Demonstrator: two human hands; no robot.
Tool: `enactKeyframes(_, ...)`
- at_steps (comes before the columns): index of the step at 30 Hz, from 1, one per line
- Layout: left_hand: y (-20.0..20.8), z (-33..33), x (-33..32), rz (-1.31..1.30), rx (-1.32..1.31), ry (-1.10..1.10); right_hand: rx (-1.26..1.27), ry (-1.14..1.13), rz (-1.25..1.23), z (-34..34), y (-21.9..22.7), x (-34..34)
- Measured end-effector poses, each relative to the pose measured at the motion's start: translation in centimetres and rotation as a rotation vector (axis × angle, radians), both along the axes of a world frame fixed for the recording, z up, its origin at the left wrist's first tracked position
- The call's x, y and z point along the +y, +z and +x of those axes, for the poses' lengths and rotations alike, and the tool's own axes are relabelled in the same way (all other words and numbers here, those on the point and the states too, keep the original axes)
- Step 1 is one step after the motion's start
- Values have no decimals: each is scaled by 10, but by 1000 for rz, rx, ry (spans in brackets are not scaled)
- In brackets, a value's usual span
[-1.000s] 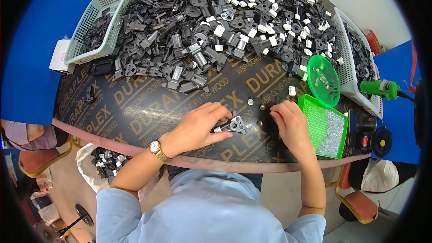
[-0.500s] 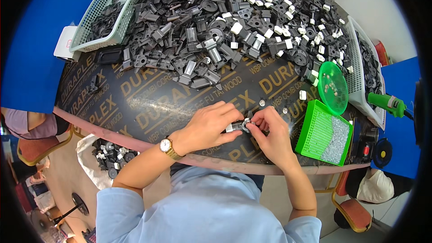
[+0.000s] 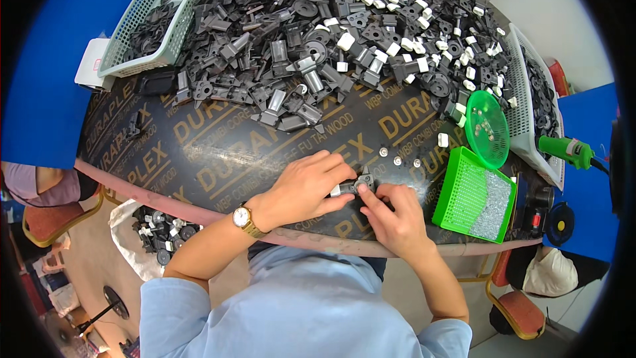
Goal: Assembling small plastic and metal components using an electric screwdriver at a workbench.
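Observation:
My left hand [image 3: 311, 182] is closed around a black plastic part [image 3: 364, 181] with a white end piece [image 3: 336, 190], just above the near side of the table. The fingers cover much of that part. From the right, my right hand [image 3: 403, 219] presses its index fingertip onto the round middle of the same part, its other fingers curled in. Beyond this hand, three small round metal pieces [image 3: 397, 160] lie on the tabletop. A white block [image 3: 442, 140] sits farther right.
A big heap of black and white plastic parts [image 3: 285, 46] covers the far side. Grey baskets [image 3: 116, 66] flank it. At right are a green sieve tray [image 3: 457, 185] of small metal bits, a round green basket [image 3: 472, 149] and a green power tool [image 3: 563, 151]. A sack [image 3: 126, 245] stands lower left.
My right hand has shifted down from a pinch at the part to a press with its index finger. A third small metal piece now shows on the table. My left hand stays in place.

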State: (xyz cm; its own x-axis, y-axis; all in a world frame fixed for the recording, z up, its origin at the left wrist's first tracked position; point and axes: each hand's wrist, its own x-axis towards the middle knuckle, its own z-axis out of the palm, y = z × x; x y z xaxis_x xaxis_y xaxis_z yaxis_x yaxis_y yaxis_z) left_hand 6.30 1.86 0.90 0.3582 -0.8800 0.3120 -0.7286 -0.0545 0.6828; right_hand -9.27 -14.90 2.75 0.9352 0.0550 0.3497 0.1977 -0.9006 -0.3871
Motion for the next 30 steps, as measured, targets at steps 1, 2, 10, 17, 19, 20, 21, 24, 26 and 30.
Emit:
enactKeyframes(1, 0, 0, 0, 1, 2, -4, -16, 9, 6, 0, -4, 1)
enactKeyframes(2, 1, 0, 0, -7, 0, -12, -19, 1, -1, 0, -4, 2)
enactKeyframes(10, 1, 1, 2, 4, 7, -11, -39, -82, -79, 0, -2, 10)
enactKeyframes(17, 0, 1, 1, -3, 11, 23, -53, -112, -107, -8, -2, 7)
enactKeyframes(19, -2, 1, 1, -26, 6, 15, -37, -76, -194, -6, -2, 8)
enactKeyframes(20, -2, 1, 1, -24, 6, 18, -37, -73, -192, -6, -3, 9)
enactKeyframes(21, -2, 1, 2, -17, 16, 16, -40, -85, -212, -6, -5, 9)
enactKeyframes(24, -2, 1, 1, -19, 17, 12, -35, -98, -231, -6, -5, 10)
enactKeyframes(26, -2, 1, 0, -28, 16, -3, -19, -109, -231, -6, -2, 12)
enactKeyframes(30, -2, 3, 3, -5, 28, 5, 2, -138, -186, 3, 18, 1)
